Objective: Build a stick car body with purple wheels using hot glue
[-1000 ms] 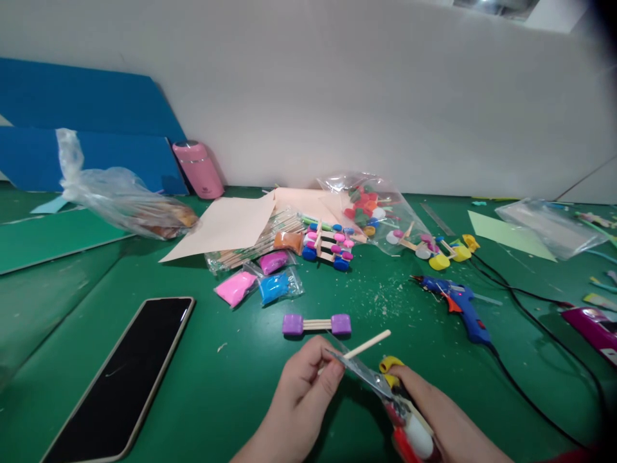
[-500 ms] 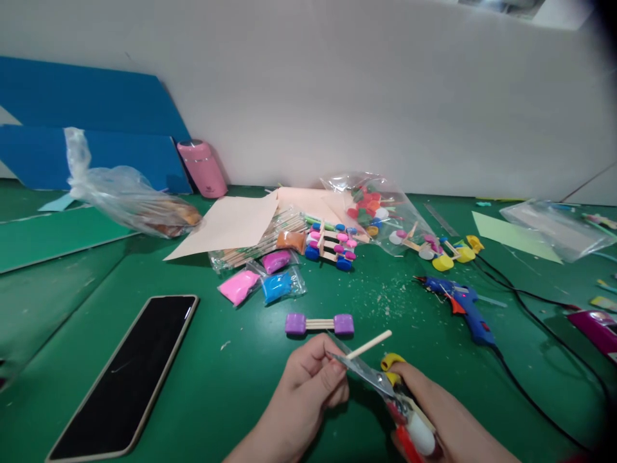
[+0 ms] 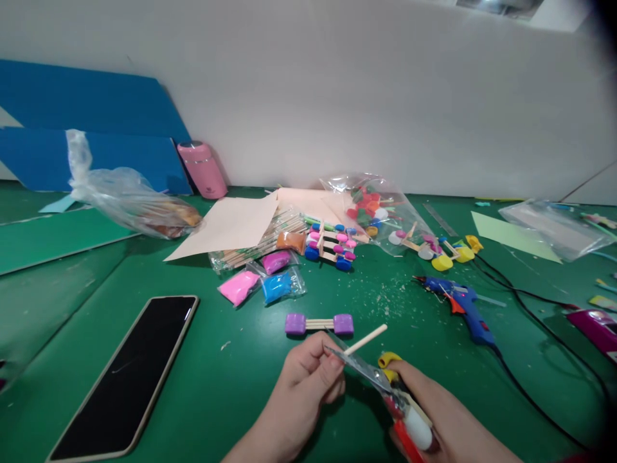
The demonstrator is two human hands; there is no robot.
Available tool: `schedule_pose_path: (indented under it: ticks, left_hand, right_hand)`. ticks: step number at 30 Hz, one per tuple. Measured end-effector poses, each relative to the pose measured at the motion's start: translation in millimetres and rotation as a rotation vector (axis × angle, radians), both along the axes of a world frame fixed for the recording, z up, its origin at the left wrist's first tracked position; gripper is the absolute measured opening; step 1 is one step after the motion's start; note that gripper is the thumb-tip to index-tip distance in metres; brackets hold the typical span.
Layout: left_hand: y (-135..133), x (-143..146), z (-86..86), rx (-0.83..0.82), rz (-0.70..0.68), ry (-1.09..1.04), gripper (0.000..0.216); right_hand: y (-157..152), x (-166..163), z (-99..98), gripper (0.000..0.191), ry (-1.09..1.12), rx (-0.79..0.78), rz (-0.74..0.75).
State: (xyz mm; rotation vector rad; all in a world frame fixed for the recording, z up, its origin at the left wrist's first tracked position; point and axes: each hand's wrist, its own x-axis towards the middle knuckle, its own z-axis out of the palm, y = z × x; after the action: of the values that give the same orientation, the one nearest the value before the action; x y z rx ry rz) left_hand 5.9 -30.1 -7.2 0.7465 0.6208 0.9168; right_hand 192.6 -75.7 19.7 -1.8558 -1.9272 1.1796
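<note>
My left hand (image 3: 308, 379) pinches a thin wooden stick (image 3: 367, 339) that points up and to the right. My right hand (image 3: 434, 418) grips a pair of scissors (image 3: 380, 386) with yellow, red and white handles. The blades sit against the stick right beside my left fingertips. Just beyond my hands lies a piece made of sticks with a purple cap at each end (image 3: 319, 323).
A phone (image 3: 128, 373) lies face up at the left. A blue glue gun (image 3: 457, 302) with a black cord is at the right. Further back are clay packets (image 3: 263, 283), a small stick-and-cap model (image 3: 332, 247), bags of caps (image 3: 376, 209), paper sheets and a pink bottle (image 3: 202, 168).
The stick and the scissors have shifted slightly up and left in my hands. Everything on the table stays where it was.
</note>
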Motion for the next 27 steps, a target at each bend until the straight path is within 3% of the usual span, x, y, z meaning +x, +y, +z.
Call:
schedule_pose_path:
  ticks: [3, 5, 9, 12, 18, 21, 24, 27]
  left_hand:
    - [1.2, 3.5, -0.9, -0.103, -0.081, -0.174, 0.021]
    - [1.6, 4.9, -0.5, -0.101, -0.055, -0.145, 0.021]
    - [1.3, 2.3, 3.3, 0.130, 0.146, 0.265, 0.019]
    - [1.1, -1.5, 5.2, 0.273, 0.173, 0.441, 0.020]
    - [-0.5, -0.2, 0.2, 0.011, -0.030, 0.083, 0.024]
    - [-2.2, 1.2, 0.4, 0.085, 0.044, 0.218, 0.024]
    - [-3.7, 0.6, 1.7, 0.216, 0.131, 0.399, 0.026]
    - [-4.7, 0.5, 1.1, 0.161, 0.093, 0.273, 0.026]
  right_hand:
    - [0.0, 3.3, -1.1, 0.022, 0.011, -0.075, 0.027]
    - [-0.2, 4.6, -3.5, 0.021, -0.017, -0.093, 0.028]
    - [1.3, 1.3, -1.0, 0.019, -0.102, -0.060, 0.001]
    - [1.9, -2.5, 5.0, 0.024, -0.050, -0.054, 0.005]
    - [-4.0, 3.1, -3.3, 0.025, 0.006, -0.107, -0.054]
    - [-6.9, 5.9, -10.1, 0.026, 0.009, -0.156, -0.054]
    - [-11.0, 2.2, -14.6, 0.030, -0.013, -0.081, -0.117]
    - [-15.2, -2.8, -17.3, 0.030, -0.003, -0.060, -0.135]
